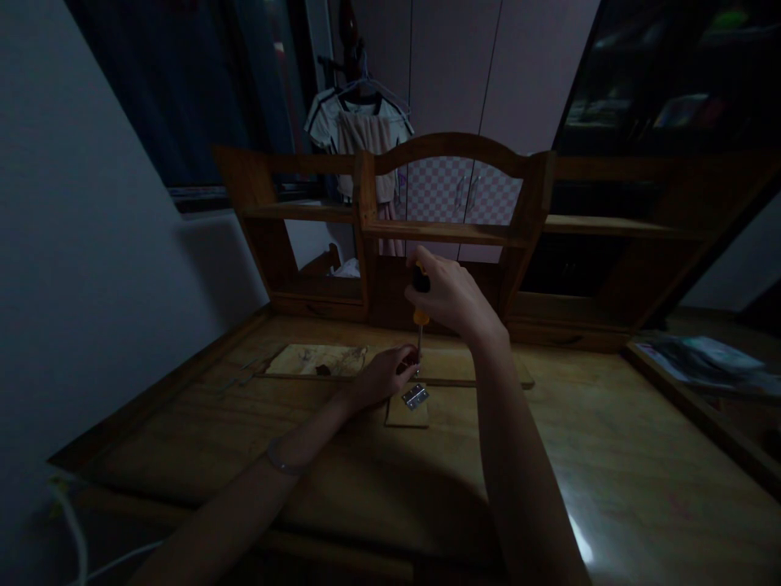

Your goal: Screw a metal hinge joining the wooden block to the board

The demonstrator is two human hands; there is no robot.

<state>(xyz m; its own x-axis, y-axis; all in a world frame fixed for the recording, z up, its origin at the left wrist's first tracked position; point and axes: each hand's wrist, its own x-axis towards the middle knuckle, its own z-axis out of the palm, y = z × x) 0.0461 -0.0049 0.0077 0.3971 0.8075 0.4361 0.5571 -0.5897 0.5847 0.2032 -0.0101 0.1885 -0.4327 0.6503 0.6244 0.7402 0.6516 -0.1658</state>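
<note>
My right hand (451,295) is wrapped round the black and yellow handle of a screwdriver (421,316). The shaft stands nearly upright, its tip pointing down at a long wooden board (469,368). Beside the tip, my left hand (387,376) has its fingers closed in a pinch; what they hold is too small and dark to make out. Just in front of these fingers, a silver metal hinge (416,397) lies spread flat, partly over a small square piece of wood (407,417).
A wooden desk (342,456) carries all this, with a wooden shelf unit (445,234) along its back. On the board's left part lies a patterned sheet (317,360) with a dark spot. Papers (701,358) sit at the right; a white cable (76,529) hangs at lower left.
</note>
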